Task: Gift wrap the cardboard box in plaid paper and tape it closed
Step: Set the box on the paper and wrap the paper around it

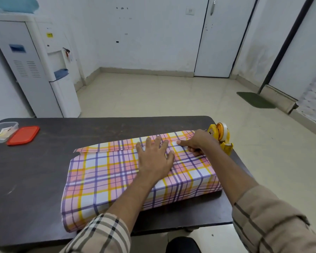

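The walls [153,42] were pale white and scuffed, with a switch [190,11] high up beside a closed white door [221,42]. Cream tiles covered the floor [153,95]. A white water dispenser [64,94] stood at the left, and a green mat [255,99] lay at the right. A dark table [35,170] filled the foreground.

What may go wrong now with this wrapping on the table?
No tape shows on the seam: if the left hand lifts from the plaid paper, the far flap may spring open. The tape dispenser stands near the table edge, beside the right hand; a nudge may knock it off.
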